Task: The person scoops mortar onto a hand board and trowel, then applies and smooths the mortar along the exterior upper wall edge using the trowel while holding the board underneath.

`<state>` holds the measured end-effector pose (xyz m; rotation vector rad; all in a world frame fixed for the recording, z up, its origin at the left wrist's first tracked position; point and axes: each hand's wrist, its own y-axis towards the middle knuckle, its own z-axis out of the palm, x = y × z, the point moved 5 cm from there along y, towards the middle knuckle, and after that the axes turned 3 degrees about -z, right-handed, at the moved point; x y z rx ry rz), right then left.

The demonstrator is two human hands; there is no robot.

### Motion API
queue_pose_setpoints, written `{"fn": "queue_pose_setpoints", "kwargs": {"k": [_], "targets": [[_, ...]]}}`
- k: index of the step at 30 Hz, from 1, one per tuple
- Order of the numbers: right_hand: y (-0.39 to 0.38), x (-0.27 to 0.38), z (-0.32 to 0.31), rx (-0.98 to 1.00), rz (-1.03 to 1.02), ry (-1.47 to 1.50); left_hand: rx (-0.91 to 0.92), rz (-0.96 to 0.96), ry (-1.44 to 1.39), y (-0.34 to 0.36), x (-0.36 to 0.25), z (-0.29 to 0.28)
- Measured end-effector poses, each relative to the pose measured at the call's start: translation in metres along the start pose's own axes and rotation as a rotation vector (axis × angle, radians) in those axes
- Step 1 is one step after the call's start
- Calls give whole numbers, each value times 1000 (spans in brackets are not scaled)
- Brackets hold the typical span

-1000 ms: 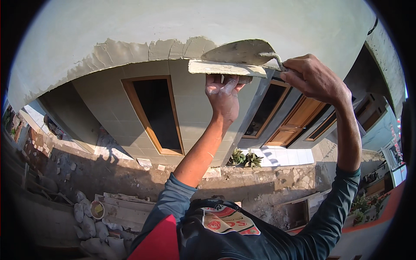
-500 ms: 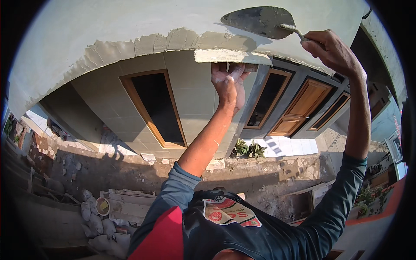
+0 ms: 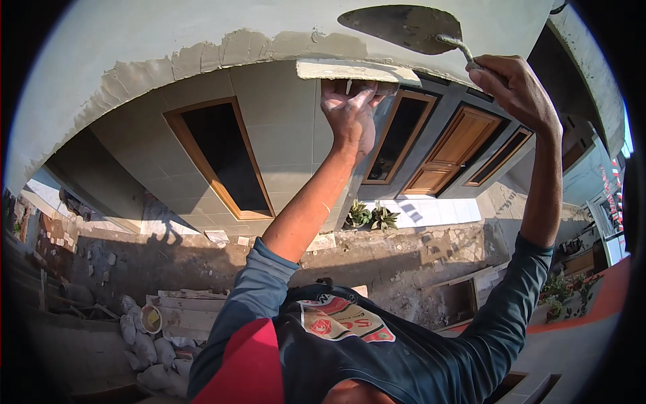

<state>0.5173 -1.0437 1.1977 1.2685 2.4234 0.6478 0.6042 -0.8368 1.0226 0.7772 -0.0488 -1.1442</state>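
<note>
My left hand [image 3: 350, 114] is raised palm up, with fingers wrapped round the handle beneath a plastering float [image 3: 356, 71]. The float's pale, plaster-crusted board lies roughly level against the lower edge of the wall. My right hand [image 3: 515, 91] grips the handle of a pointed trowel [image 3: 404, 28], whose grey-smeared blade points left, above and apart from the float. A ragged band of damp grey mortar [image 3: 208, 54] runs along the bottom of the pale wall [image 3: 148, 30] to the left of the float. Most of the float's handle is hidden by my fingers.
Far below are a wooden door [image 3: 454, 151], a wood-framed window [image 3: 225, 155] and potted plants [image 3: 383, 217] by white tiled steps [image 3: 431, 212]. Boards [image 3: 195, 313], sacks [image 3: 145, 347] and a bucket [image 3: 151, 318] lie at lower left. A red cloth-like shape [image 3: 249, 367] covers part of my left side.
The view has shifted, so the wall and ground sit higher and further left. My right hand and the trowel have come slightly lower and to the right relative to the float. Both hands keep their holds.
</note>
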Motion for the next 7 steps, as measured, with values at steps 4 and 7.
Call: {"fn": "queue_pose_setpoints", "kwargs": {"k": [4,7], "targets": [[-2,-2,6,104,-26,-33,-101,4,28,-4,-3,10],[-11,-13,-3,24,26,23,-46,-24,64,-2,-3,5]]}}
